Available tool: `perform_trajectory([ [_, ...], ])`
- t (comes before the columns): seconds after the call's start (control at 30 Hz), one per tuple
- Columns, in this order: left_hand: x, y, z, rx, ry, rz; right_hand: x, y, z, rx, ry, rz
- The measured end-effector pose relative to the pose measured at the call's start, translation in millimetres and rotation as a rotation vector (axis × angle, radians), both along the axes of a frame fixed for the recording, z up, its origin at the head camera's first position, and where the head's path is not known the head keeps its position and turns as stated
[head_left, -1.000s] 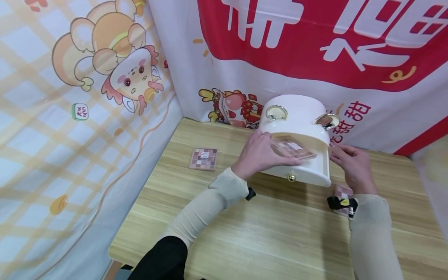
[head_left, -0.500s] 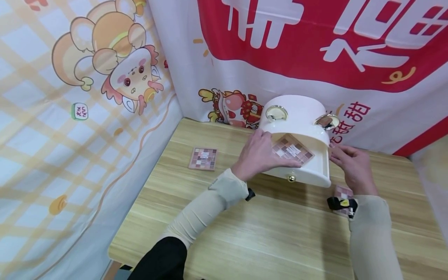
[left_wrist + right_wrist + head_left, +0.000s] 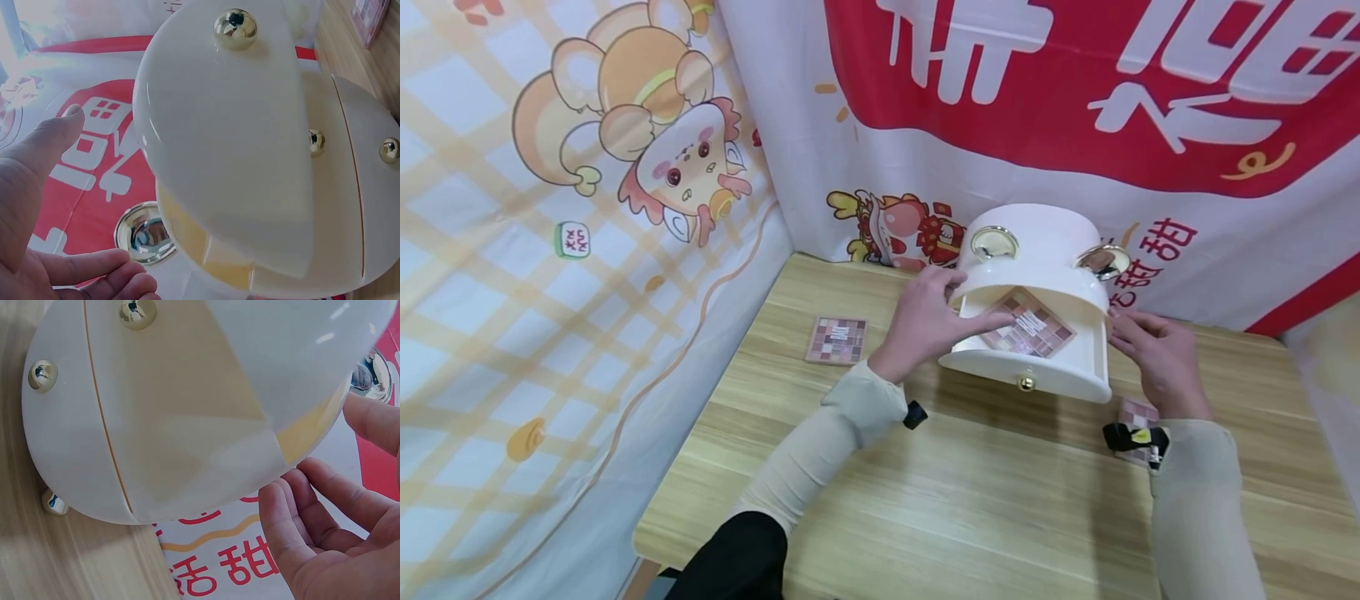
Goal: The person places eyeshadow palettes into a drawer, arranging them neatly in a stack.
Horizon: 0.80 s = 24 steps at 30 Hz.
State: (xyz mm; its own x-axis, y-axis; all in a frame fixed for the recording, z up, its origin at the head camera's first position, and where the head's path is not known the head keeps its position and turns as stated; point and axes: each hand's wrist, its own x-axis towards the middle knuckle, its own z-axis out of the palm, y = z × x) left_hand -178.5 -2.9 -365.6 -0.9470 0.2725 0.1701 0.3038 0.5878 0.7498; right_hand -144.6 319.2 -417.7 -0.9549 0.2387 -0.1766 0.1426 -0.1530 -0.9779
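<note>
A white storage box (image 3: 1037,233) with gold ball knobs stands against the back wall cloth, its top drawer (image 3: 1067,379) pulled out. Inside that drawer an eyeshadow palette (image 3: 1030,325) lies askew, one corner toward the back. My left hand (image 3: 921,321) is at the box's left side with thumb and fingers spread; the thumb reaches over the drawer near the palette and nothing is held. In the left wrist view this hand (image 3: 25,206) is apart from the drawer front. My right hand (image 3: 1161,358) touches the box's right side with its fingertips; the right wrist view shows bent fingers (image 3: 306,494) against the edge.
Another palette (image 3: 837,340) lies on the wooden table (image 3: 970,500) to the left. A further palette (image 3: 1138,412) is partly hidden by the right wrist strap. Two round gold pieces (image 3: 995,243) stick up from the box top. Printed cloth hangs behind and at left.
The palette has gone from tilted in my left hand to lying in the drawer. My left hand has let go and drawn back left, its fingers spreading. The right hand stays put.
</note>
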Motion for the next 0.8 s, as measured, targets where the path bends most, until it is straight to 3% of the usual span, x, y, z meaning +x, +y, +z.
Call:
perform_trajectory([
  [0.23, -0.8, -18.5, -8.2, 0.064, -0.044, 0.058, -0.6, 1, -1.0, 0.007, -0.022, -0.006],
  [0.43, -3.6, -35.5, -24.7, 0.104, -0.079, 0.101, -0.5, -1, -0.8, -0.014, -0.001, -0.007],
  [0.8, -5.7, -59.2, -50.5, 0.067, -0.096, 0.133, -1.2, 0, -0.1, 0.023, -0.045, -0.016],
])
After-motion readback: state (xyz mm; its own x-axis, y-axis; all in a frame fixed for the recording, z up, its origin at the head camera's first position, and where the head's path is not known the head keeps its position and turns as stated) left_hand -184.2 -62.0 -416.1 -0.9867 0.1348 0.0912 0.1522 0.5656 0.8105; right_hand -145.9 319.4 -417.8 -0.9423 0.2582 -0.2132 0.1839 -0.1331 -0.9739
